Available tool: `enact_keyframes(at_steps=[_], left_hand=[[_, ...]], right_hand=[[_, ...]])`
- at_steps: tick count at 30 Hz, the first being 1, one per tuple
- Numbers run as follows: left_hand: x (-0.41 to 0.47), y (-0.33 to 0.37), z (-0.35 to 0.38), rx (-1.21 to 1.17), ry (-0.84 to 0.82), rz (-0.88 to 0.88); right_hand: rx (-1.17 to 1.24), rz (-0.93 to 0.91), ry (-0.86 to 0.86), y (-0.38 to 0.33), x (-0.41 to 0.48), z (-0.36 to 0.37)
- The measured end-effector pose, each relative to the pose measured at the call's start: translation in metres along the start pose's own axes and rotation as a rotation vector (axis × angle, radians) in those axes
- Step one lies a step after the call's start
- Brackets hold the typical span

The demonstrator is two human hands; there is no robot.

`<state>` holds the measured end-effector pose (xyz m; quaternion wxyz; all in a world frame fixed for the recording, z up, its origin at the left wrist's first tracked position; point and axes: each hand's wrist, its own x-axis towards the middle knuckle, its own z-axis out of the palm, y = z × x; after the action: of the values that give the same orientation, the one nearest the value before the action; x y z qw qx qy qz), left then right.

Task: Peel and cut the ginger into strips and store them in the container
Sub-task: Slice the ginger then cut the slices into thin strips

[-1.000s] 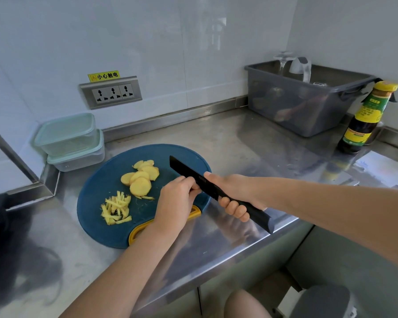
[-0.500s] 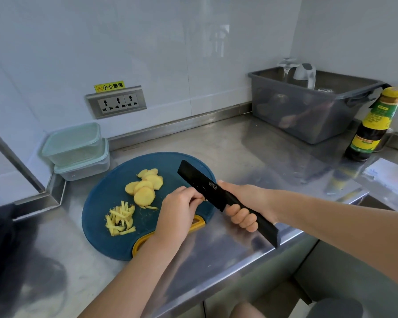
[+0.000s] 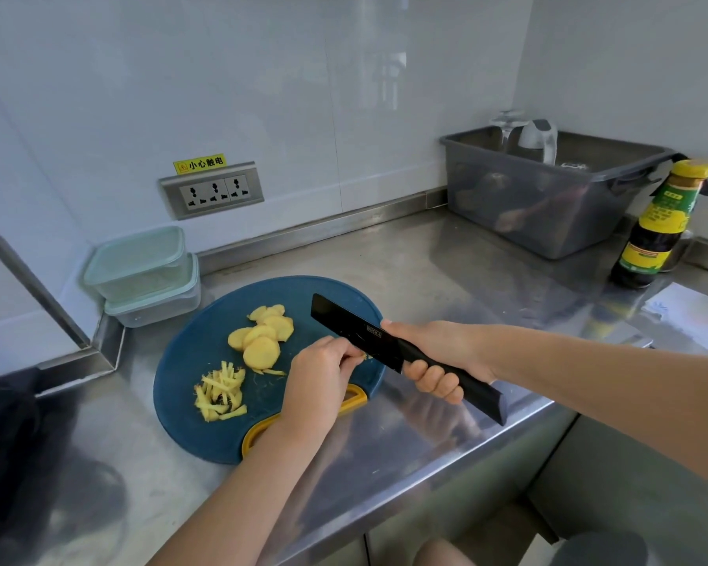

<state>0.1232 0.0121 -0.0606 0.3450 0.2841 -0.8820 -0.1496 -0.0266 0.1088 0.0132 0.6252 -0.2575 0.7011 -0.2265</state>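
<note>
A round blue cutting board (image 3: 197,361) with a yellow handle lies on the steel counter. Several peeled yellow ginger slices (image 3: 260,335) overlap near its middle, and a small heap of ginger strips (image 3: 220,392) lies at its left front. My right hand (image 3: 438,357) grips the handle of a black knife (image 3: 356,332), its blade held above the board's right side. My left hand (image 3: 323,375) has its fingers pinched against the blade's lower edge, where a small yellow ginger bit shows. Two stacked lidded containers (image 3: 144,273) stand behind the board at the left.
A grey plastic bin (image 3: 548,198) with glassware stands at the back right, a dark sauce bottle (image 3: 659,226) beside it. White paper (image 3: 687,312) lies at the right. A wall socket (image 3: 211,189) is behind the board. The counter's front edge runs just under my arms.
The blade has tilted slightly lower toward the board. My left fingers stay pinched at its edge. The view has shifted a little.
</note>
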Motion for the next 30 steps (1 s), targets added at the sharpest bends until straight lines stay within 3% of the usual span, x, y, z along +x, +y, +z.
enact_keyframes(at_steps=[30], left_hand=[[0.001, -0.002, 0.002, 0.025, -0.009, 0.035]], right_hand=[[-0.066, 0.077, 0.122, -0.003, 0.009, 0.02]])
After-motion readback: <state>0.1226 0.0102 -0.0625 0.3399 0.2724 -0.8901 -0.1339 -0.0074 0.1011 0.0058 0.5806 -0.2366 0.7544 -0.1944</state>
